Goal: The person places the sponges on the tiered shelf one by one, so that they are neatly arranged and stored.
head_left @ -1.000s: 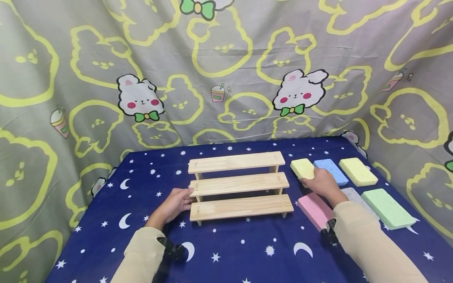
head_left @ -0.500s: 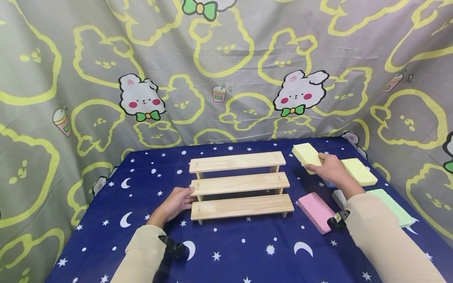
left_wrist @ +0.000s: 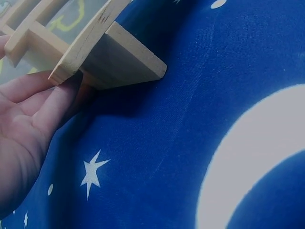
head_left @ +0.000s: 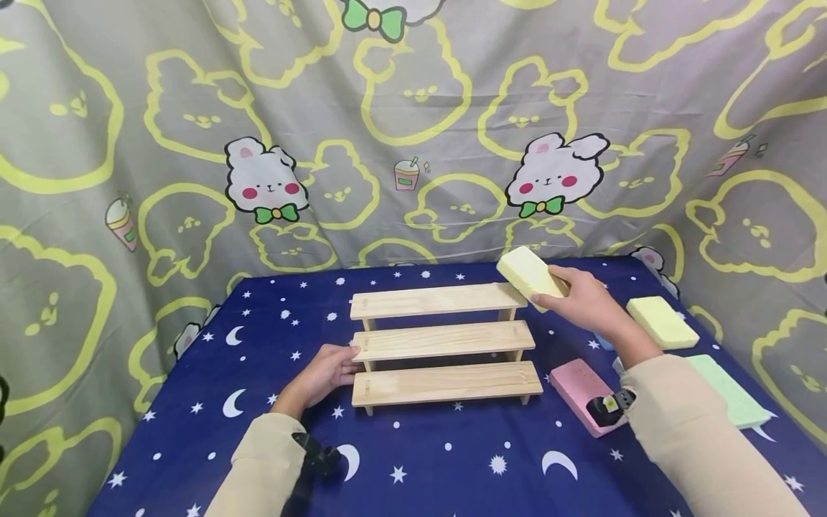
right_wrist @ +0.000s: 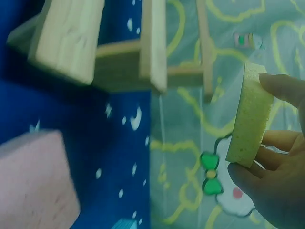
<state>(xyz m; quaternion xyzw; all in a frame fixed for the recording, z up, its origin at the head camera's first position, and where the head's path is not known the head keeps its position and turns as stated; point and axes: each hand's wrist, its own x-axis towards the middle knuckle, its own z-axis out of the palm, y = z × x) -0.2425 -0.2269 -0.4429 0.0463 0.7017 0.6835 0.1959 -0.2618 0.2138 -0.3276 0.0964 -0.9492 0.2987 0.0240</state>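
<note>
A light wooden three-tier shelf [head_left: 446,343] stands on the table. My left hand [head_left: 328,373] holds its left end, thumb at the middle tier; in the left wrist view the fingers [left_wrist: 57,102] reach under the end of a board. My right hand [head_left: 584,301] grips a pale yellow sponge [head_left: 528,271] between thumb and fingers. The sponge is raised and tilted near the right end of the top tier, partly covering that corner from the head camera. In the right wrist view the sponge [right_wrist: 250,119] appears apart from the boards.
On the right lie a pink sponge [head_left: 581,391], another yellow sponge [head_left: 662,321] and a green sponge [head_left: 730,391]. A blue sponge [head_left: 604,341] is mostly hidden behind the right arm. The dark blue starry cloth [head_left: 446,467] covers the table; a patterned curtain [head_left: 362,172] hangs behind.
My right hand has lifted the yellow sponge from its place beside the blue one and carried it left to the top tier's right end. My left hand stays at the shelf.
</note>
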